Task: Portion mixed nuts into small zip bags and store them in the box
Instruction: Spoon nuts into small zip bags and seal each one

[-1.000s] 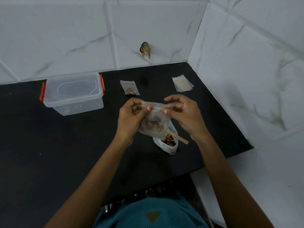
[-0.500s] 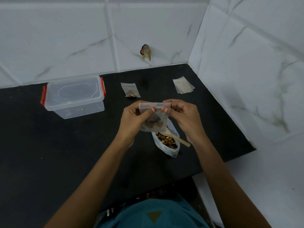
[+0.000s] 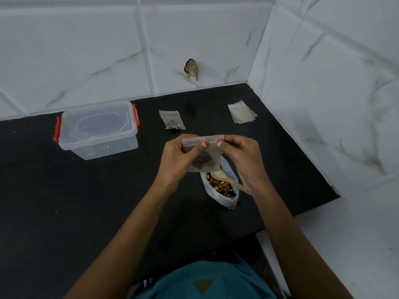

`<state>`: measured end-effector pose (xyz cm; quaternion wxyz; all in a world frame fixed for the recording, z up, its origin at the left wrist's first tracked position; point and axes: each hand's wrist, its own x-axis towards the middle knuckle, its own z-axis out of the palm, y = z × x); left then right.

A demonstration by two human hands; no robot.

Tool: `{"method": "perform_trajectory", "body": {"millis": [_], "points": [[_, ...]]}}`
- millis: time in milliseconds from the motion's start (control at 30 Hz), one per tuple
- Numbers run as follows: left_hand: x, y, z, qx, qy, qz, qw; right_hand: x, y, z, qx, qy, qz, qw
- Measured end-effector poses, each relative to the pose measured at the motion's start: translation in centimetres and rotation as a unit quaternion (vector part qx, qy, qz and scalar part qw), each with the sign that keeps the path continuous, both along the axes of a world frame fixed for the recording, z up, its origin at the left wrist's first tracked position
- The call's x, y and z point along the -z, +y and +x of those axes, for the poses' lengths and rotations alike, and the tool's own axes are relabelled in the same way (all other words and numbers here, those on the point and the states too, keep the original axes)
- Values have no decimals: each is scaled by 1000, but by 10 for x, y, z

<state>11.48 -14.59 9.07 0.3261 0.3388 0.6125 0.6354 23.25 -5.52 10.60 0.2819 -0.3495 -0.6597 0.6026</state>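
The small clear zip bag (image 3: 204, 155) is now hanging flatter and more upright, both thumbs meeting at its strip — left hand (image 3: 176, 157) and right hand (image 3: 243, 155) are pinching it shut above the open nut pouch (image 3: 220, 186). One filled bag (image 3: 172, 119) is lying done; empty bags (image 3: 242, 114) and the lidded clear box (image 3: 98, 129) are waiting on the black counter (image 3: 64, 201), in a white-tiled corner.
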Motion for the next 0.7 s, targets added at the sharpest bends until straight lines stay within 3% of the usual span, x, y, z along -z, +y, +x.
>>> {"method": "perform_trajectory", "body": {"millis": [267, 433, 567, 700], "points": [[1, 2, -3, -4, 45, 3, 999, -2, -1, -2, -25, -1, 12, 1000], [0, 2, -1, 15, 16, -4, 1000, 3, -2, -9, 7, -32, 73, 997], [-1, 0, -3, 1, -27, 2, 1000, 3, 1, -6, 18, -30, 62, 997], [0, 0, -6, -16, 10, -6, 1000, 3, 3, -1, -5, -9, -11, 1000]]}}
